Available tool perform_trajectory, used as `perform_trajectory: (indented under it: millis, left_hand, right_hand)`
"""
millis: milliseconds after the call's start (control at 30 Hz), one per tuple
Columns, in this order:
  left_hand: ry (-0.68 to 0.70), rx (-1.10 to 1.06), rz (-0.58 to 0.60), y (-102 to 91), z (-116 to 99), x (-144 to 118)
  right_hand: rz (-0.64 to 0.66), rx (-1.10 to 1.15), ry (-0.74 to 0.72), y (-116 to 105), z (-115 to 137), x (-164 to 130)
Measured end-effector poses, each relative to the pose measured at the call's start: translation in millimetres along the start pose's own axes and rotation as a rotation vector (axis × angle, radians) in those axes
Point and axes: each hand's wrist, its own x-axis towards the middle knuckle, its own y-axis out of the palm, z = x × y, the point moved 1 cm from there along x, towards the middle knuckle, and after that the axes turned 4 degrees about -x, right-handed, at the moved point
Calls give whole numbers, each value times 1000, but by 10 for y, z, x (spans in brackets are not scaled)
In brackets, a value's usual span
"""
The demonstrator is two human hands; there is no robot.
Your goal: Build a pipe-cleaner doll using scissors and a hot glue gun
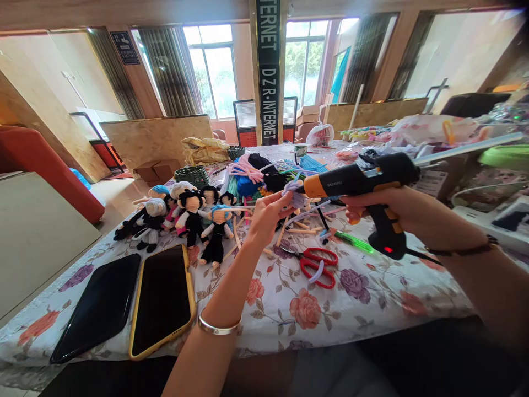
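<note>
Between the fingertips of my left hand is a small pale lilac piece of fuzzy pipe cleaner, held up over the table. My right hand grips a black and orange glue gun by its handle, with a red light glowing low on it. The gun's nozzle points left and meets or nearly meets the lilac piece; contact is hard to tell. A long translucent glue stick sticks out of the gun's back. Below the hands lie red-handled scissors with a lilac scrap across one handle.
Several small dolls stand grouped at the left. Two phones lie at the front left. Bundles of coloured pipe cleaners and cut beige pieces cover the middle. A green pen-like tool lies right of the scissors. Plastic bags crowd the back right.
</note>
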Motion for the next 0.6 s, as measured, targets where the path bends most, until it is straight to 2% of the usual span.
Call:
perform_trajectory:
  millis: [167,400,600]
  left_hand:
    - [5,7,-28,-10,11,8]
    - [20,20,-40,-11,4,11]
    - [27,-1,-12,8,-6,-5]
  right_hand:
    - [34,13,89,28,46,-35]
    - [106,37,63,67,83,-55]
    - [72,36,86,40,70,-55]
